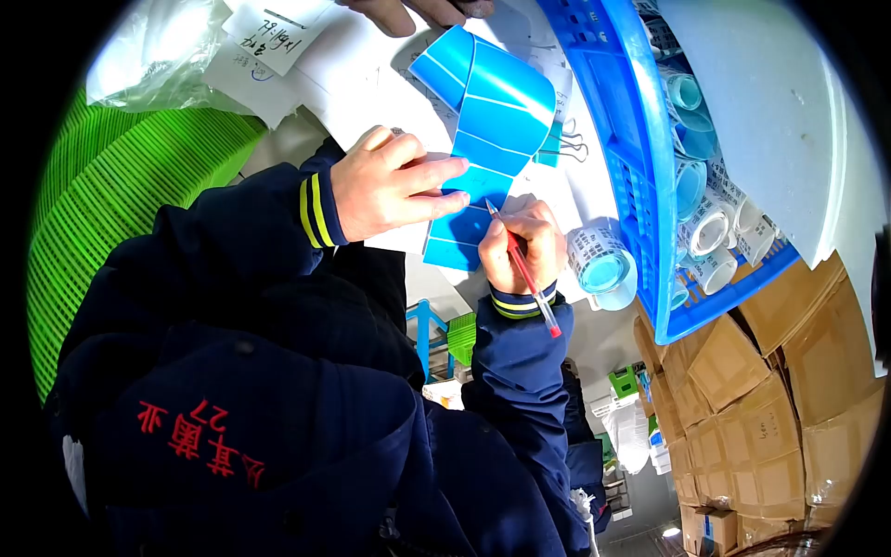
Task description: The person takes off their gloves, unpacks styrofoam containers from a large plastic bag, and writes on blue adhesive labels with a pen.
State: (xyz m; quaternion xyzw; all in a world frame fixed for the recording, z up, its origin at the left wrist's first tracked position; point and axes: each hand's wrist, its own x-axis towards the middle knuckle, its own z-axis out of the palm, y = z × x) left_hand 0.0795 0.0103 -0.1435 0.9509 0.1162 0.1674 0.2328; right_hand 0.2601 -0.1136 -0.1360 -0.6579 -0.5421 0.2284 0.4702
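A strip of blue labels [487, 130] lies curled over white papers, with pale lines dividing it into sections. My left hand [385, 181] rests on the strip's left edge, its index and middle fingers stretched out and pressing on it. My right hand [524, 246] grips a red pen [522, 260] with a clear barrel. The pen's tip touches or nearly touches one blue label near the strip's lower part. Beside my right hand stands a roll of printed labels [599, 260]. Black binder clips [574, 144] sit just right of the strip.
A blue plastic crate [640, 176] on the right holds several label rolls [710, 227]. Green slatted baskets [121, 186] are at left. Handwritten paper [269, 37] and clear plastic [153, 56] lie upper left. Another person's fingers [418, 11] show at the top. Cardboard boxes [752, 436] are stacked lower right.
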